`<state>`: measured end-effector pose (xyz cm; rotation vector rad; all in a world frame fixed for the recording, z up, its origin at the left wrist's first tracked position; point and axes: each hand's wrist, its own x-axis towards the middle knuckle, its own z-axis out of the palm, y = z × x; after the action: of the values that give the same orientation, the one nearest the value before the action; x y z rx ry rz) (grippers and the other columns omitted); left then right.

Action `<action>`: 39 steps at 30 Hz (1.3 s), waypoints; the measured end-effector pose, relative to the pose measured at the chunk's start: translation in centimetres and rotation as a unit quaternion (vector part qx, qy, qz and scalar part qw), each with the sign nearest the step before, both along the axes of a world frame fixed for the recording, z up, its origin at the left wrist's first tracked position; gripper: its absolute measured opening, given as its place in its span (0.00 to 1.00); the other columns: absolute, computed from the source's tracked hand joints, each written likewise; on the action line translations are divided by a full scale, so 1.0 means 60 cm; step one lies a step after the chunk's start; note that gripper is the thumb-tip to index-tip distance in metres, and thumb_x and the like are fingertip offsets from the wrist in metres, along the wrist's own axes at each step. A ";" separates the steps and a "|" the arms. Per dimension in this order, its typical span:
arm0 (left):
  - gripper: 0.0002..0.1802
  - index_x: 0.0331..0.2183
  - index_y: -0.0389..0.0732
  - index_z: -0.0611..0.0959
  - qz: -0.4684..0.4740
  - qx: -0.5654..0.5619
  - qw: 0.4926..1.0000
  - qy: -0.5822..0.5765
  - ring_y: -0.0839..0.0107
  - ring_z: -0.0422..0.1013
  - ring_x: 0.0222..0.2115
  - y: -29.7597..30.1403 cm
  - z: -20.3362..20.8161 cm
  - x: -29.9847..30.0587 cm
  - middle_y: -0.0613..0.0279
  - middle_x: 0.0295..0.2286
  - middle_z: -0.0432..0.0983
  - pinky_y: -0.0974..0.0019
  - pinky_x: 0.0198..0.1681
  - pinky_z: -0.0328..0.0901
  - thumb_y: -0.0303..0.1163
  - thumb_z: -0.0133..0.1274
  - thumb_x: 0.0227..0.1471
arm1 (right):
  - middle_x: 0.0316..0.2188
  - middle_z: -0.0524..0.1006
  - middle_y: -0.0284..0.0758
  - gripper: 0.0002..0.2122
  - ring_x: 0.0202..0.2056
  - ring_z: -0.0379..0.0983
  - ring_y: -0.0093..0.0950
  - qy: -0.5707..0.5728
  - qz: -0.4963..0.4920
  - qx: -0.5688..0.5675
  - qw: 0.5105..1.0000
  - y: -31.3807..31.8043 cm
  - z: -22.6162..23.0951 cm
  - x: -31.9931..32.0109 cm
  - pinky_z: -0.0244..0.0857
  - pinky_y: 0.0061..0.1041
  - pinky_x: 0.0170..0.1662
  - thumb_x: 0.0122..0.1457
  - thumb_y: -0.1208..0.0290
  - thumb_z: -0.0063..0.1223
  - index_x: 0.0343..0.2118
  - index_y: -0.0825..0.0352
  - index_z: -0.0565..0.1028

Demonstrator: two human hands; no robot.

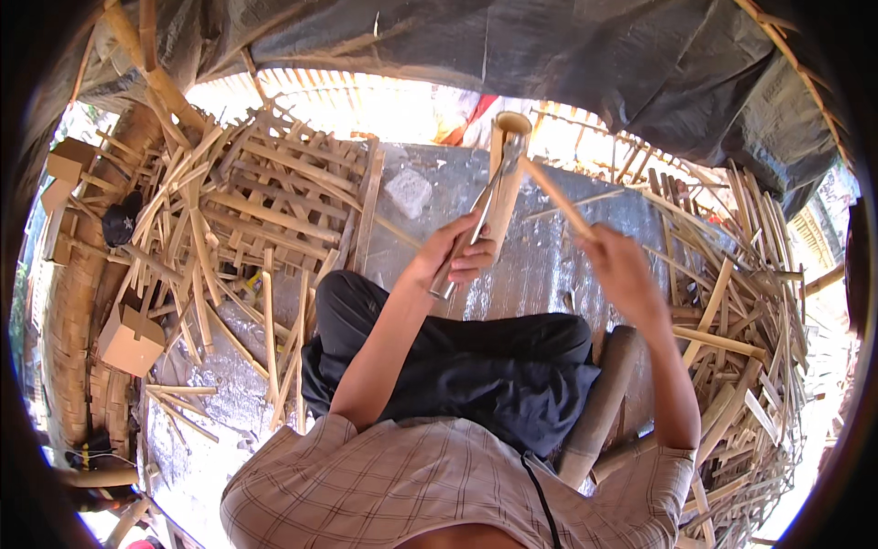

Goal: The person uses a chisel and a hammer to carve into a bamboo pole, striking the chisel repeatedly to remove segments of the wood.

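Observation:
In front of my crossed legs stands an upright bamboo tube (514,197), its hollow end facing up. My left hand (457,254) is closed round a long, narrow metal tool (485,201), which slants up against the tube's left side near the rim. Whether the tool is a knife or a chisel I cannot tell. My right hand (622,270), a little blurred, grips a wooden stick (558,199). Its far end meets the top of the tube beside the metal tool; a dark metal part shows there, but what it belongs to is unclear.
Bamboo strips (197,242) are heaped at the left by a slatted bamboo lattice (283,197); more strips (741,366) crowd the right. A thick bamboo pole (599,407) lies by my right knee. A pale stone-like block (409,192) rests on the grey sheet (439,169). Left stands a cardboard box (133,340).

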<state>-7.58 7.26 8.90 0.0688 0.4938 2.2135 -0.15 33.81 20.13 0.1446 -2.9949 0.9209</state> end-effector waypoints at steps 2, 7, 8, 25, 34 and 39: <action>0.20 0.33 0.37 0.73 0.004 -0.001 1.000 -0.004 0.85 0.55 0.11 -0.009 0.006 0.002 0.70 0.19 0.58 0.80 0.06 0.52 0.45 0.46 0.67 | 0.21 0.74 0.54 0.12 0.23 0.69 0.56 0.046 -0.017 -0.014 0.999 -0.011 0.027 0.002 0.61 0.48 0.28 0.68 0.65 0.49 0.38 0.72 0.72; 0.19 0.32 0.41 0.69 -0.014 -0.020 1.000 0.014 0.83 0.53 0.11 0.012 0.010 -0.013 0.69 0.19 0.57 0.78 0.07 0.50 0.47 0.47 0.65 | 0.21 0.74 0.53 0.11 0.25 0.70 0.57 0.114 -0.078 0.019 0.990 -0.025 -0.039 0.005 0.60 0.49 0.28 0.68 0.65 0.50 0.37 0.71 0.71; 0.19 0.32 0.41 0.69 -0.022 -0.026 0.999 0.000 0.83 0.53 0.11 0.015 0.007 -0.014 0.69 0.19 0.57 0.78 0.07 0.50 0.47 0.47 0.66 | 0.21 0.73 0.54 0.11 0.27 0.70 0.58 0.147 -0.003 0.098 0.984 -0.002 -0.060 0.008 0.60 0.50 0.29 0.67 0.66 0.51 0.38 0.70 0.70; 0.19 0.32 0.41 0.69 -0.001 -0.083 0.996 0.032 0.84 0.53 0.11 0.041 -0.030 0.005 0.70 0.18 0.57 0.77 0.06 0.51 0.46 0.44 0.67 | 0.17 0.69 0.51 0.13 0.16 0.57 0.47 0.102 -0.085 -0.025 0.991 0.007 0.007 0.014 0.57 0.39 0.22 0.68 0.66 0.51 0.31 0.72 0.70; 0.18 0.32 0.41 0.69 0.008 -0.095 0.995 0.023 0.83 0.53 0.11 0.039 -0.054 0.009 0.70 0.18 0.57 0.77 0.06 0.50 0.46 0.46 0.67 | 0.17 0.66 0.49 0.13 0.17 0.59 0.41 0.077 -0.065 -0.061 0.993 0.011 -0.078 0.033 0.55 0.38 0.23 0.67 0.68 0.53 0.29 0.73 0.69; 0.18 0.32 0.42 0.70 0.004 -0.072 0.997 0.026 0.83 0.53 0.10 0.066 -0.059 0.014 0.71 0.17 0.57 0.77 0.06 0.51 0.46 0.46 0.66 | 0.15 0.65 0.47 0.09 0.15 0.58 0.29 0.184 -0.172 -0.167 0.953 -0.027 -0.119 0.047 0.56 0.34 0.21 0.67 0.70 0.51 0.34 0.71 0.71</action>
<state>-6.75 11.21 5.34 0.0488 0.6809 2.1814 2.70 32.21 12.98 -0.1819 -2.3811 1.1801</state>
